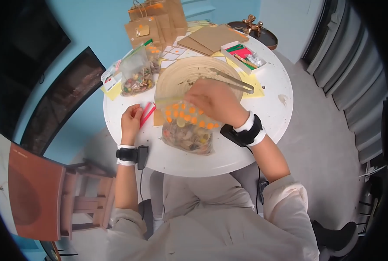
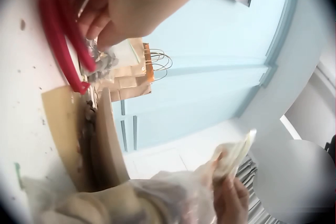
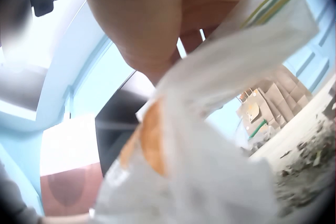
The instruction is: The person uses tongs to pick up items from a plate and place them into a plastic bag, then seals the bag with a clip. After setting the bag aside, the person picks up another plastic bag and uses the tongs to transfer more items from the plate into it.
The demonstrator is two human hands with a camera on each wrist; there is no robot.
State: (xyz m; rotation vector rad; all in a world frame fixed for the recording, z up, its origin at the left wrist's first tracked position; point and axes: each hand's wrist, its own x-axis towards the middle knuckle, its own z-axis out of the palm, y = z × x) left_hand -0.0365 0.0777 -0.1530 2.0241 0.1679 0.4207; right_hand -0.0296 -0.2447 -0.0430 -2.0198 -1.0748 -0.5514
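Observation:
My left hand (image 1: pixel 131 122) pinches a red bag sealing clip (image 1: pixel 147 115) just over the table's left side; in the left wrist view the red clip (image 2: pixel 65 40) is spread in a narrow V. My right hand (image 1: pixel 213 102) grips the top edge of a clear zip bag with orange dots (image 1: pixel 187 130). Mixed dried pieces fill the lower part of this bag, which stands at the table's front. Up close in the right wrist view, the zip bag (image 3: pixel 210 145) is creased below my fingers, with its green-yellow zip strip showing.
Behind the bag lies a round wooden tray (image 1: pixel 165 74) with crumbs and metal tongs (image 1: pixel 233 80). Another filled bag (image 1: pixel 137 76) stands at the left. Paper bags (image 1: pixel 154 30), brown sheets (image 1: pixel 213 38) and a white box of clips (image 1: pixel 246 58) are farther back.

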